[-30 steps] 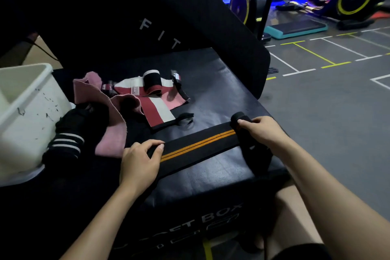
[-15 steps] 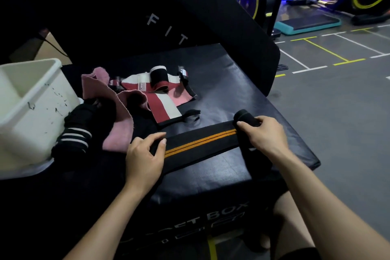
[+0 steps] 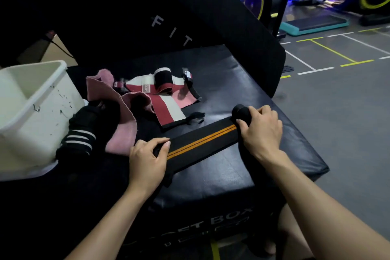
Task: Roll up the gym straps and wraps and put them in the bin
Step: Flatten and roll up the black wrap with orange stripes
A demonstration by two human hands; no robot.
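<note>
A person leans over a black padded box [image 3: 242, 82] in a dim gym, both bare forearms reaching forward from the bottom of the view. A black wrap with two orange stripes [image 3: 202, 140] lies stretched flat across the near part of the box top, running from lower left up to the right.

The right hand [image 3: 260, 131] is curled over the rolled-up end of this wrap, fingers bent around the small black roll [image 3: 241, 112] and thumb tucked against the flat part, wrist raised and knuckles up. The left hand [image 3: 147, 158] pinches the other end of the wrap between thumb and curled fingers, the palm facing down just above the box top.

Beyond the striped wrap, farther from the person, lies a loose pile: a red and white wrap [image 3: 167, 107], a pink band [image 3: 124, 120] and, to the left of these, a dark rolled wrap with white stripes [image 3: 79, 138]. A white plastic bin [image 3: 31, 112] stands left of the striped wrap, touching or just beside the dark rolled one. What the bin holds cannot be seen.
</note>
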